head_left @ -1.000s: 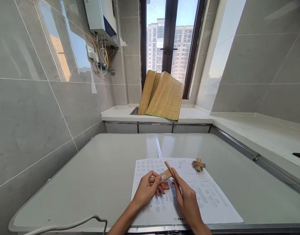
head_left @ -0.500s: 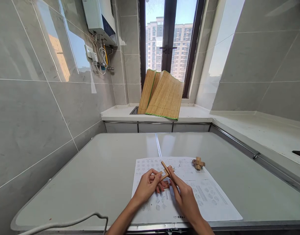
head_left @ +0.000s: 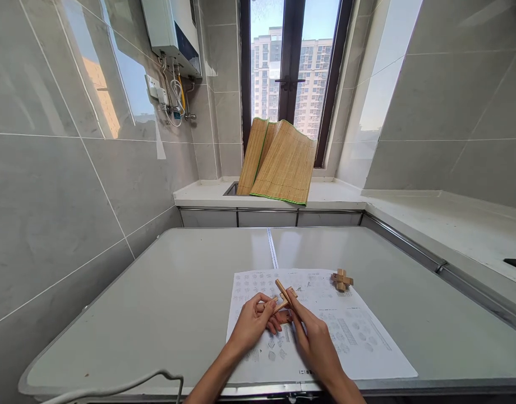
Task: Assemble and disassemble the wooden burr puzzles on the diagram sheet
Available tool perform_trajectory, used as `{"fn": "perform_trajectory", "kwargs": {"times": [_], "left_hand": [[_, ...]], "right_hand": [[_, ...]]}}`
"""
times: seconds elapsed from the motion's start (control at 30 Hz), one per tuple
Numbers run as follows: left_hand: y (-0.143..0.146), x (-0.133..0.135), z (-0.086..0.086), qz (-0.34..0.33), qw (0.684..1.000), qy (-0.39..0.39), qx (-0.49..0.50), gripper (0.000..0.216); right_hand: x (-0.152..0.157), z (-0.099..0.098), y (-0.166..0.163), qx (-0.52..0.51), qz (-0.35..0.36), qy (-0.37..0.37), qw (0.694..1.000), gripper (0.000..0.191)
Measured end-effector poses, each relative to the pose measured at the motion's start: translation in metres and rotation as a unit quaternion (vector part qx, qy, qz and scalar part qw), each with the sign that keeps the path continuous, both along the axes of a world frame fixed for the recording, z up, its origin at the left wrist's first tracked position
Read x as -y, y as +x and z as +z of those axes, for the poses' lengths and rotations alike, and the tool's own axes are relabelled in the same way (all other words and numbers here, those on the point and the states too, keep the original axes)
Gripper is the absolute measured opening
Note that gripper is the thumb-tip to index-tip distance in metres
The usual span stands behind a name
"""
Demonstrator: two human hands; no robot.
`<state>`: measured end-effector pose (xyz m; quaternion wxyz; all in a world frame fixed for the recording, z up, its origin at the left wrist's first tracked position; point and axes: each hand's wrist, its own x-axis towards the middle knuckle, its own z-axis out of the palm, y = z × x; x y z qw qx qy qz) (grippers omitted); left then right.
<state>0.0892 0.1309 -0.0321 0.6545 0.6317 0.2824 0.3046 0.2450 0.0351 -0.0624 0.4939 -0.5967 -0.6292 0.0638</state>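
My left hand (head_left: 257, 320) is closed on a light, notched wooden puzzle piece (head_left: 280, 306), pinched between thumb and fingers. A longer wooden stick (head_left: 282, 288) slants up and left from my right hand (head_left: 314, 334), whose thumb and fingers grip it. The two pieces cross or touch between the hands; exactly how they meet is hard to see. Below them a darker reddish-brown wooden piece (head_left: 285, 317) shows by the left fingertips, partly hidden. Under both hands lies a printed diagram sheet (head_left: 350, 350). An assembled wooden burr puzzle (head_left: 341, 280) sits at the sheet's upper right edge.
The sheet lies on a pale glossy table (head_left: 157, 314) with a seam down its middle. A white cable (head_left: 127, 387) runs along the near left edge. Bamboo mats (head_left: 285, 163) lean at the window behind. A white counter (head_left: 451, 219) borders the right side.
The stick in my right hand has tilted and lowered slightly, and the right hand has shifted a little left. My left hand stays nearly in place.
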Motion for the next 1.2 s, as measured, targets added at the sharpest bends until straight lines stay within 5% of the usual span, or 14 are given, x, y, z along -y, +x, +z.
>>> {"fn": "perform_trajectory", "kwargs": {"times": [1.2], "left_hand": [[0.001,0.013,0.006,-0.032,0.999,0.014,0.014,0.041]], "right_hand": [[0.002,-0.003,-0.004,-0.023,-0.017,0.008,1.000,0.051]]}}
